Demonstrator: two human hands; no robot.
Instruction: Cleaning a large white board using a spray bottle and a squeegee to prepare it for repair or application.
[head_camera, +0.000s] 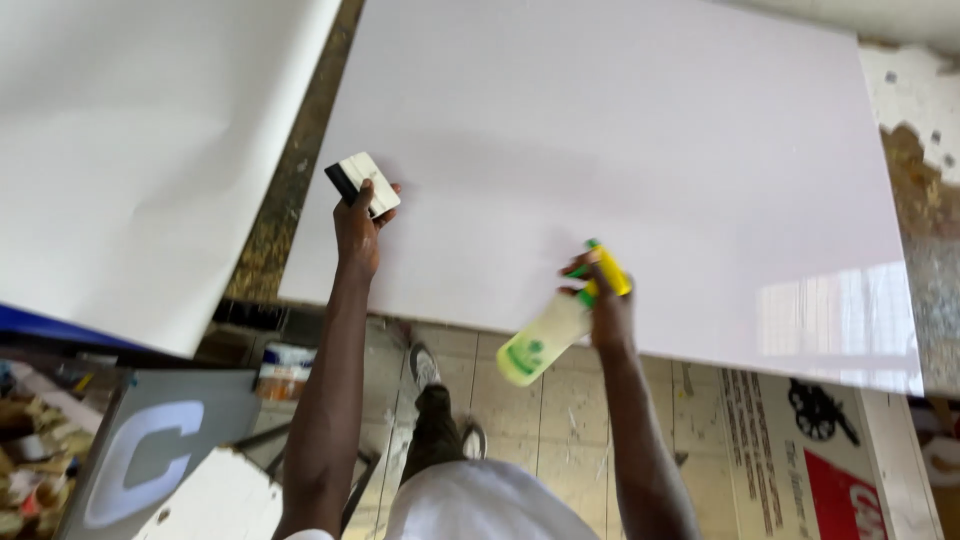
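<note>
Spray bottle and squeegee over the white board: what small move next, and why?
Probably squeeze the trigger: the right hand holds the spray bottle with its nozzle over the white board, which looks dry here. The left hand holds the squeegee ready at the near edge.

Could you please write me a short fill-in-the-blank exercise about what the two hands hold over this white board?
1. The left hand holds a small white squeegee with a ____ edge.
2. The right hand holds a spray bottle whose trigger head is green and ____.
3. Both hands are over a large ____ board.

Missing words: black; yellow; white
</note>
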